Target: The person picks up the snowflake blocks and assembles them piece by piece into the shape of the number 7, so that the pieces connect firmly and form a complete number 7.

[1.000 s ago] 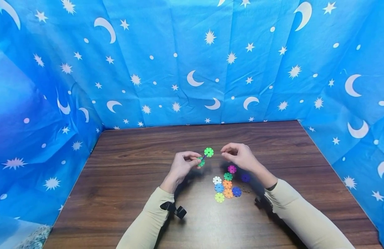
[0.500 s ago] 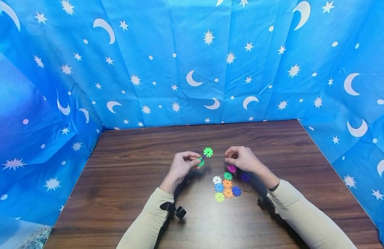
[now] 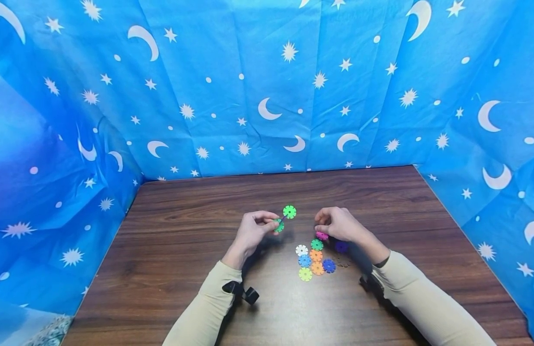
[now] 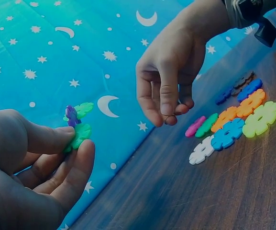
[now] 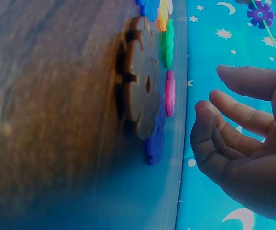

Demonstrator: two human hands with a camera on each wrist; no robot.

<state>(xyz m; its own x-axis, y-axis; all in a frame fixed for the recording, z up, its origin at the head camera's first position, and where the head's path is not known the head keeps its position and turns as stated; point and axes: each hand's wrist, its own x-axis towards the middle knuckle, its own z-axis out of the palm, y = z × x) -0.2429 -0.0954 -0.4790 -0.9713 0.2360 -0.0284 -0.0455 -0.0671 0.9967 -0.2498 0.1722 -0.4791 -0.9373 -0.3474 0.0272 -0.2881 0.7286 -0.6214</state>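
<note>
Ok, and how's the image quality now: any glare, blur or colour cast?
Head: pale glare on the near tabletop, while the brown disc almost blends into it; left wrist: strong blue cast, greener at upper left on the cloth; right wrist: tabletop blurred at left, bluish haze below.

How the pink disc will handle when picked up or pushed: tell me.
The pink disc looks like thin, notched plastic, so it is probably light and fairly stiff. Lying flat on the table, it should slide rather than roll or tip.

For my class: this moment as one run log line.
left hand: pinches linked green and purple discs | right hand: above pink disc, holding nothing | other discs: on table
</note>
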